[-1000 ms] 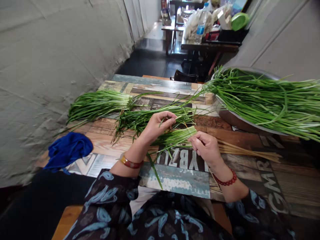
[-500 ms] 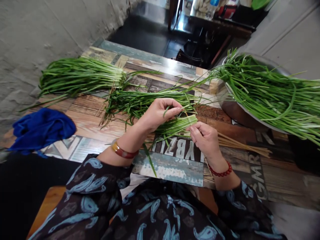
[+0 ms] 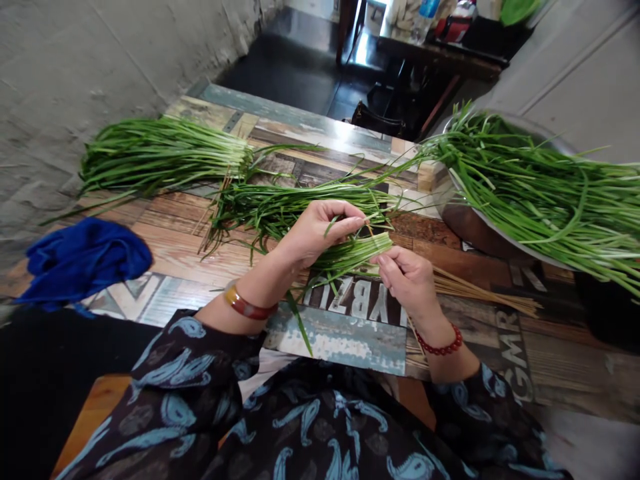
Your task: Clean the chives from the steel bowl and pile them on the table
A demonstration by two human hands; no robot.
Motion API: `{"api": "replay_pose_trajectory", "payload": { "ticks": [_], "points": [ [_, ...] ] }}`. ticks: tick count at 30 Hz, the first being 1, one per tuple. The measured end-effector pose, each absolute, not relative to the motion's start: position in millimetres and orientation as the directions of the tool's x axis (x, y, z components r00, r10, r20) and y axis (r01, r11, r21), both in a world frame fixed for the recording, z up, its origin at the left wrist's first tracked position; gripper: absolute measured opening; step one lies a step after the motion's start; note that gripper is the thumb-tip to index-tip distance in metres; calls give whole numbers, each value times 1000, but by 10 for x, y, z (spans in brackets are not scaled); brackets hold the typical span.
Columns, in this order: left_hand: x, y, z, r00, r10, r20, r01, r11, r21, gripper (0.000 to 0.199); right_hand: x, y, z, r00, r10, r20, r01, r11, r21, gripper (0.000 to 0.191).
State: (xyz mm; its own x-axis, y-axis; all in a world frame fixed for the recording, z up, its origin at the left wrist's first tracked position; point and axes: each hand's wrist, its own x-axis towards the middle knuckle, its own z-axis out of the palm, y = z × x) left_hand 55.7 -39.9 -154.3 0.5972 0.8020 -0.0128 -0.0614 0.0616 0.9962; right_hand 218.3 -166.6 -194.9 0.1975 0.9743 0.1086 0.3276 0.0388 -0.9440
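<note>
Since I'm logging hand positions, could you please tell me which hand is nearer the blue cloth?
Left. The left hand is to the right of the blue cloth, apart from it; the right hand is farther off on the same side.

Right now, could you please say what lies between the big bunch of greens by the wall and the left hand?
In the head view, loose greens and some thin sticks lie between that bunch and the left hand.
</note>
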Motion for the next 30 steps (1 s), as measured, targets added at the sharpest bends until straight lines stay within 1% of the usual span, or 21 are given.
{"api": "replay_pose_trajectory", "payload": {
  "ticks": [9,30],
  "points": [
    [569,-415,-1520,593,803,-49,-80,119,990,20,2182,-1664,-1960,184,975,123,324,58,-944,27],
    [561,-417,-1516,589,806,-60,-91,140,986,24,2163,-1666,-1917,180,975,132,319,69,-945,27]
  ]
}}
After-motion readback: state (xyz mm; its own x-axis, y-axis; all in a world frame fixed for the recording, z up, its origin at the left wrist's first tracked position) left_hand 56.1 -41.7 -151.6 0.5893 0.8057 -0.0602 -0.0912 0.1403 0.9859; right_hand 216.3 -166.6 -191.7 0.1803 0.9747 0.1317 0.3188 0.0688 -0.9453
